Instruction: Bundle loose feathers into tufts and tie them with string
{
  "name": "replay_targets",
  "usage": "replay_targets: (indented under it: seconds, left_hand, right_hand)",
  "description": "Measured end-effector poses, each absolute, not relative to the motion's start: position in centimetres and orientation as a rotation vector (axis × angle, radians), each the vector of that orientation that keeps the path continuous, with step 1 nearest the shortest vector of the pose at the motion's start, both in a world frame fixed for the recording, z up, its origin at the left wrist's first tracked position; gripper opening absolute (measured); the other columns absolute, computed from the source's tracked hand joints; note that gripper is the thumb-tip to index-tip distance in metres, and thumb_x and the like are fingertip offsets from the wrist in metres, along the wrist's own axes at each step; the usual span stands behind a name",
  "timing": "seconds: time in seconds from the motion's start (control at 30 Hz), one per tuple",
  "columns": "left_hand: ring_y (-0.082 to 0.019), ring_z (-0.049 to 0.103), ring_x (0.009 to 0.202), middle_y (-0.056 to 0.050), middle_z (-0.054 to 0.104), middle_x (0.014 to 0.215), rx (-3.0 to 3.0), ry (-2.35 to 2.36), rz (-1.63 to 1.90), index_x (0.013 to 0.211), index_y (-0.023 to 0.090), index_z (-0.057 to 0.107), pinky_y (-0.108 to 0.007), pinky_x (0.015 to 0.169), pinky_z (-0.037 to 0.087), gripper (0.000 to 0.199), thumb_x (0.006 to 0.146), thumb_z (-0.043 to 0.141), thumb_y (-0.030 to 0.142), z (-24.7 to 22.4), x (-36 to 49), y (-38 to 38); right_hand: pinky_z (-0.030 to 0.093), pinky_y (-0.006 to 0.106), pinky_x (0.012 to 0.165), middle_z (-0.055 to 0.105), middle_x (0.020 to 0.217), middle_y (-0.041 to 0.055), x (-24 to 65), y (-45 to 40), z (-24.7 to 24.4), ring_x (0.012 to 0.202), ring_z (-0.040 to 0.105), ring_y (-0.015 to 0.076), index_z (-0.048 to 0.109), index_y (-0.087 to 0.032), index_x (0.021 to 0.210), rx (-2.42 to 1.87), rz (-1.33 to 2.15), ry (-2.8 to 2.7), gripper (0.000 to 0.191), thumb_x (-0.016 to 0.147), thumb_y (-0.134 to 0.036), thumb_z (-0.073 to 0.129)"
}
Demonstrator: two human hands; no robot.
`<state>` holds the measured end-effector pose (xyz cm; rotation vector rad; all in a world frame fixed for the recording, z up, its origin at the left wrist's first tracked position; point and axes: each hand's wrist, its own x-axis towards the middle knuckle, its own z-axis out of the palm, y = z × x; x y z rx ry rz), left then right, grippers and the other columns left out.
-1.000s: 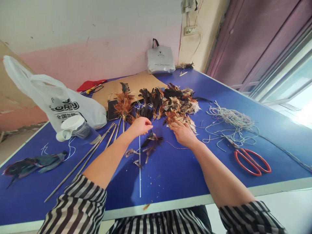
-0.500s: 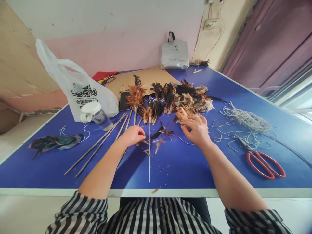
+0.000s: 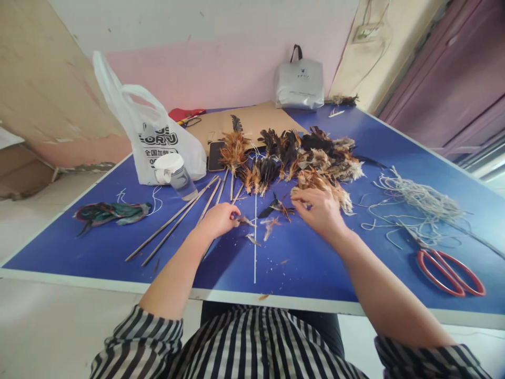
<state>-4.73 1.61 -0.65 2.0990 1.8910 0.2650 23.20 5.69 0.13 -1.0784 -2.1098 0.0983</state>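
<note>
My left hand (image 3: 219, 220) hovers over the middle of the table with its fingers curled closed. A small grey feather (image 3: 245, 221) shows beside its fingertips; whether it is held, I cannot tell. My right hand (image 3: 320, 211) is closed in a pinch at the near edge of a pile of brown and tan feathers (image 3: 315, 158); what lies between the fingertips is too small to make out. Black and orange feather bunches (image 3: 265, 173) lie left of the pile. A feather duster head (image 3: 233, 150) on a thin stick is beyond my left hand. Loose dark feathers (image 3: 274, 207) lie between my hands.
Thin sticks (image 3: 169, 225), a clear bottle (image 3: 182, 179), a white plastic bag (image 3: 169, 142) and dark cloth (image 3: 114, 212) occupy the left. Tangled string (image 3: 418, 195) and red-handled scissors (image 3: 450, 268) lie right. Behind are cardboard (image 3: 252, 118), a phone (image 3: 215, 157) and a silver bag (image 3: 299, 84).
The view has turned left, so everything appears shifted right. My right hand has drawn its fingers from lying spread on the feathers into a pinch. My left hand stays curled near the same spot.
</note>
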Motion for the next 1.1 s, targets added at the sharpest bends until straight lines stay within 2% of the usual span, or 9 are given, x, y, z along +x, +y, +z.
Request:
replay_targets:
  seconds: [0.07,0.17,0.27,0.43,0.57,0.67,0.8,0.93,1.1]
  left_hand:
    - [-0.015,0.058,0.070,-0.001,0.065,0.078,2.128,1.886,0.220,0.088,0.023,0.068,-0.024,0.064,0.040,0.022,0.067,0.061,0.023,-1.3,-4.7,1.7]
    - [-0.015,0.058,0.070,-0.002,0.065,0.081,2.172,1.858,0.195,0.083,0.022,0.068,-0.025,0.064,0.041,0.018,0.069,0.058,0.020,-2.0,-4.7,1.9]
    - [-0.015,0.057,0.071,-0.003,0.064,0.082,2.216,1.829,0.174,0.076,0.021,0.068,-0.025,0.065,0.041,0.015,0.069,0.056,0.016,-2.2,-4.8,2.1]
    - [-0.015,0.056,0.070,-0.003,0.062,0.079,2.317,1.781,0.197,0.072,0.020,0.066,-0.025,0.065,0.041,0.015,0.071,0.052,0.014,-1.5,-4.6,2.3]
    - [-0.014,0.056,0.073,-0.003,0.061,0.082,2.422,1.720,0.272,0.076,0.020,0.065,-0.025,0.068,0.042,0.018,0.073,0.051,0.010,-0.7,-3.9,2.4]
    - [-0.014,0.057,0.076,-0.003,0.060,0.083,2.489,1.652,0.348,0.078,0.020,0.066,-0.024,0.070,0.043,0.018,0.075,0.050,0.011,-0.1,-3.5,2.4]
    - [-0.015,0.057,0.080,-0.003,0.061,0.084,2.475,1.634,0.468,0.082,0.020,0.066,-0.025,0.073,0.043,0.020,0.078,0.048,0.013,0.5,-3.4,2.1]
    - [-0.016,0.058,0.076,-0.004,0.062,0.084,2.382,1.743,0.459,0.086,0.019,0.066,-0.026,0.071,0.043,0.018,0.077,0.051,0.016,0.1,-3.6,1.5]
    - [-0.015,0.058,0.074,-0.004,0.061,0.084,2.260,1.799,0.460,0.100,0.019,0.062,-0.026,0.070,0.044,0.024,0.078,0.054,0.024,-2.0,-2.7,1.1]
  right_hand:
    - [0.045,0.029,0.063,0.069,0.081,0.0049,24.2,6.3,1.1,0.067,0.061,0.0163,0.068,-0.020,0.089,-1.167,0.210,-1.929,0.022,0.078,-0.031,0.053]
    - [0.041,0.024,0.047,0.064,0.059,0.0017,26.7,7.5,2.6,0.047,0.055,0.0129,0.066,-0.017,0.099,-1.359,0.346,-1.618,0.033,0.077,-0.038,0.054]
    - [0.039,0.023,0.045,0.059,0.050,0.0002,29.0,8.4,3.5,0.042,0.051,0.0117,0.067,-0.016,0.096,-1.494,0.365,-1.503,0.033,0.073,-0.037,0.056]
    - [0.042,0.025,0.051,0.061,0.057,0.0005,27.9,7.8,3.3,0.050,0.054,0.0129,0.070,-0.018,0.088,-1.507,0.324,-1.669,0.026,0.071,-0.034,0.058]
    - [0.045,0.026,0.067,0.068,0.080,0.0018,22.4,6.0,2.3,0.069,0.060,0.0143,0.070,-0.021,0.084,-1.237,0.397,-2.138,0.020,0.075,-0.027,0.054]
    - [0.044,0.026,0.076,0.068,0.089,0.0016,17.9,4.9,1.3,0.082,0.061,0.0156,0.069,-0.023,0.088,-1.189,0.428,-2.463,0.020,0.077,-0.027,0.052]
    - [0.045,0.029,0.076,0.064,0.102,0.0073,13.7,4.4,-0.3,0.089,0.061,0.0197,0.063,-0.022,0.103,-1.309,0.305,-2.741,0.027,0.080,-0.026,0.049]
    - [0.047,0.033,0.075,0.064,0.102,0.0121,12.4,5.0,-1.4,0.088,0.063,0.0234,0.064,-0.018,0.100,-1.350,0.276,-2.765,0.027,0.079,-0.018,0.047]
    - [0.046,0.023,0.078,0.069,0.093,0.0017,16.4,8.8,0.1,0.086,0.062,0.0145,0.067,-0.022,0.094,-1.252,0.435,-2.566,0.025,0.077,-0.024,0.049]
